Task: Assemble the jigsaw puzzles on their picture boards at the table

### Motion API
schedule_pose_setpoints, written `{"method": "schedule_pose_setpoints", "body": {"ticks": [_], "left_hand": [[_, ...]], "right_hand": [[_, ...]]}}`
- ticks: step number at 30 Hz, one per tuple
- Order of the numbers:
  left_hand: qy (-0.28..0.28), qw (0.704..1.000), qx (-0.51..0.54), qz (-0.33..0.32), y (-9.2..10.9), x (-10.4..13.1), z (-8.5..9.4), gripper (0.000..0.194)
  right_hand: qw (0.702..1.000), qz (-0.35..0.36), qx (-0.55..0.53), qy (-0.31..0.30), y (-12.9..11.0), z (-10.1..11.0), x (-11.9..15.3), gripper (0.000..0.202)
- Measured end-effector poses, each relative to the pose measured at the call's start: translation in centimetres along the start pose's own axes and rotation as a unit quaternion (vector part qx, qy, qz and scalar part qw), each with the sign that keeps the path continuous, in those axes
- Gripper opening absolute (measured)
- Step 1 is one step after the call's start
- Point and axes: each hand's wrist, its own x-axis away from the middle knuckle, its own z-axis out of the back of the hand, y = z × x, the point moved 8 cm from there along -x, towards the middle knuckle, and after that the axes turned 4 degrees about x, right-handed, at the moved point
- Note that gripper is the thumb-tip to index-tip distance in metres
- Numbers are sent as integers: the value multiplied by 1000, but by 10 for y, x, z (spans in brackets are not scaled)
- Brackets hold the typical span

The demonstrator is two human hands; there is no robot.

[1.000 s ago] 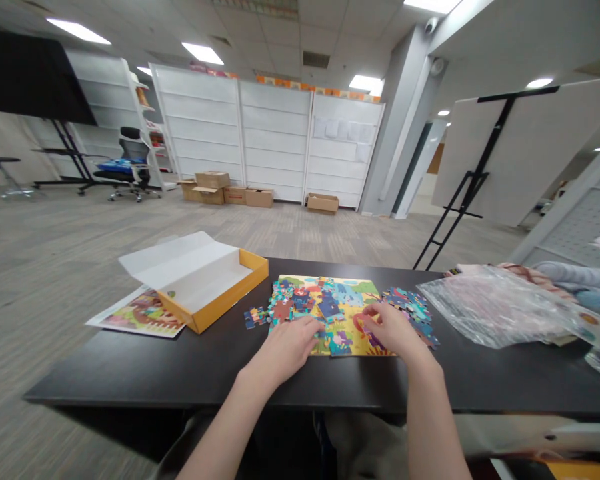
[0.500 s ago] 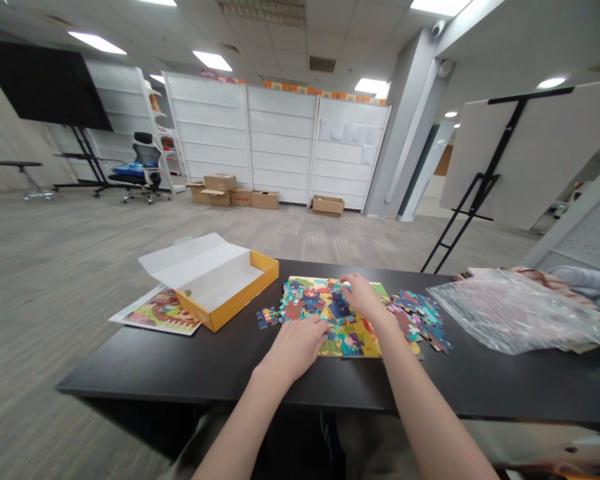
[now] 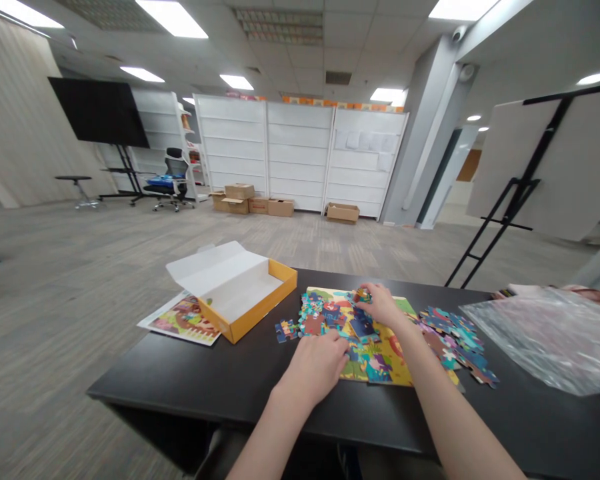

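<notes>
Left hand (image 3: 317, 367) is resting on jigsaw puzzle (image 3: 397, 375) at near-left side; I cannot tell its grip. Puzzle is stretching left-right. Navy section (image 3: 363, 325) is lying beyond, nearer right hand (image 3: 379, 305), whose fingertips are pinching colorful jigsaw piece (image 3: 363, 295) near far edge.

Bright jigsaw (image 3: 367, 350) flat on black table (image 3: 205, 380); loose pieces (image 3: 463, 340) both sides.
</notes>
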Motion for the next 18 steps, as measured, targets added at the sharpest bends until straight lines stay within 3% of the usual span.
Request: {"method": "schedule_pose_setpoints", "body": {"ticks": [7, 13, 15, 18], "left_hand": [[8, 1000, -3, 7, -4, -2, 0, 18], [5, 1000, -11, 14, -9, -2, 1, 17], [12, 1000, 2, 21, -11, -1, 3, 14], [55, 997, 45, 27, -12, 2, 9, 20]], "right_hand": [[1000, -16, -1, 1, 5, 30, 8, 19], [995, -24, -94, 29, -11, 80, 42, 16], [989, -9, -145, 8, -21, 91, 59, 20], [981, 13, -184, -59, -36, 85, 82, 26]]}}
